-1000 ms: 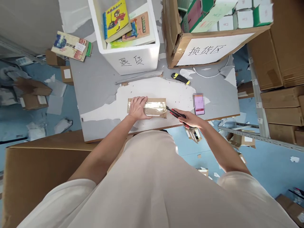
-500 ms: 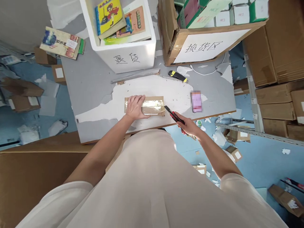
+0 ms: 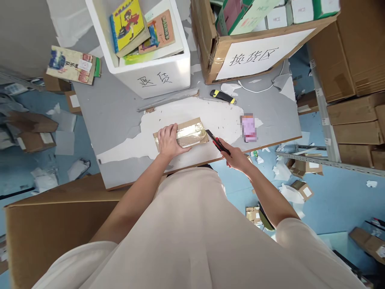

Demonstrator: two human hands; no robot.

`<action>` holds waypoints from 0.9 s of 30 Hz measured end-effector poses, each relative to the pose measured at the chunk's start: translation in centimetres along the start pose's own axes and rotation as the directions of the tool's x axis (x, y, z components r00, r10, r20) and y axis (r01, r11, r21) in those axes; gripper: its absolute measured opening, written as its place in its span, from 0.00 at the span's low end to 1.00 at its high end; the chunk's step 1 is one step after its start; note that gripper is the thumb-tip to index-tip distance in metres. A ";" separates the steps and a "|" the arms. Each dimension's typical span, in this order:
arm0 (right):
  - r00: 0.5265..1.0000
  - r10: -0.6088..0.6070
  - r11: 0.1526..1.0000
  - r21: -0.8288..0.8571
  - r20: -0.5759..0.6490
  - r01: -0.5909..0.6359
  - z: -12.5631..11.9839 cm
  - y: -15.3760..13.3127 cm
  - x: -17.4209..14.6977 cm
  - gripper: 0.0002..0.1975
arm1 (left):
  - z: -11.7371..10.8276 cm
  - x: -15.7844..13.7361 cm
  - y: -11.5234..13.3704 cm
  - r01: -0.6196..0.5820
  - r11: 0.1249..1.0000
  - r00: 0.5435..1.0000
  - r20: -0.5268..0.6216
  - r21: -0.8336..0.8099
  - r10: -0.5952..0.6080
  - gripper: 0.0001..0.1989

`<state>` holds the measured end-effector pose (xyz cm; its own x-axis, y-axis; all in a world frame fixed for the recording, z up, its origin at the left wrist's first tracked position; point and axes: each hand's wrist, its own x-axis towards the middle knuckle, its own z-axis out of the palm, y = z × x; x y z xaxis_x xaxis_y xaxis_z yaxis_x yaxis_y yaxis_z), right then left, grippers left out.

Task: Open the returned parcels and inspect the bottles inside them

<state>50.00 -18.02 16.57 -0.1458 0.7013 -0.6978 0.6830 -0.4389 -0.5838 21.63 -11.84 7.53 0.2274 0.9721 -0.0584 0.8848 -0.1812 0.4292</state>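
A flat, taped cardboard box (image 3: pixel 192 131) lies slightly askew on the table, with shiny clear tape along its top. My left hand (image 3: pixel 168 140) grips its left part, fingers over the top and thumb along the near side. Wrapped in my right hand (image 3: pixel 236 157) is a red and black utility knife (image 3: pixel 219 144). Its blade points up and left, with the tip at the box's right end; whether it cuts into the tape is too small to tell. A second utility knife (image 3: pixel 223 96), black and yellow, lies beyond the box.
Behind stand a white foam bin (image 3: pixel 156 82) with books and a carton (image 3: pixel 216 60) of green-white boxes. A pixelated pink object (image 3: pixel 249 128) lies right of my knife. Books (image 3: pixel 72 65) lie at the table's left corner. A large carton (image 3: pixel 60 224) stands at my left.
The cardboard box has turned counterclockwise under my left hand, its right end swinging away from me. The knife has stayed by that end. The whole view has shifted and tilted a little.
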 end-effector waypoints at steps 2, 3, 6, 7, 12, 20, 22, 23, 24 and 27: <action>1.000 0.001 1.000 0.003 0.020 -0.001 -0.5 0.0 0.0 0.31 | 0.0 0.0 0.0 0.001 1.000 1.000 0.000 -0.003 -0.001 0.55; 0.999 0.002 1.000 0.010 0.035 -0.002 -0.9 0.1 0.1 0.31 | 0.0 0.0 0.0 0.000 1.000 1.000 -0.001 -0.004 0.000 0.55; 0.993 0.004 1.000 0.027 0.121 -0.008 -3.0 -0.1 1.1 0.30 | 0.1 -0.1 -0.1 -0.005 1.000 1.000 0.002 -0.008 0.005 0.55; 0.986 0.000 1.000 0.018 0.165 -0.003 -3.9 -0.4 1.7 0.31 | 0.1 -0.1 -0.1 -0.009 1.000 1.000 0.001 -0.010 0.009 0.55; 0.956 0.004 0.969 -0.239 0.292 0.069 -7.8 -3.3 5.1 0.28 | 0.1 0.1 -0.2 -0.019 1.000 1.000 0.003 -0.024 0.019 0.54; 0.951 0.009 0.901 -0.415 0.309 0.126 -7.8 -5.2 5.6 0.19 | 0.5 0.4 -0.6 0.000 1.000 1.000 0.031 -0.015 0.001 0.56; 0.951 -0.014 0.885 -0.439 0.308 0.155 -7.3 -5.7 5.3 0.18 | 0.5 0.4 -0.6 -0.003 1.000 0.999 0.033 -0.006 0.003 0.57; 0.956 -0.030 0.871 -0.462 0.291 0.168 -7.1 -5.9 5.2 0.19 | 0.5 0.4 -0.5 -0.006 1.000 1.000 0.031 0.002 0.006 0.57; 0.962 -0.048 0.855 -0.488 0.268 0.178 -6.7 -6.2 5.0 0.20 | 0.5 0.4 -0.5 -0.009 1.000 1.000 0.026 0.010 0.008 0.56; 0.976 -0.089 0.813 -0.551 0.199 0.187 -5.6 -6.3 4.0 0.22 | 0.6 0.2 -0.4 -0.004 1.000 1.000 -0.002 0.029 0.004 0.56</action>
<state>49.08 -9.32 19.78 -0.3454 0.6122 -0.7113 0.9228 0.0837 -0.3761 21.52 -11.61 6.83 0.2298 0.9717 -0.0552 0.8953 -0.1889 0.4034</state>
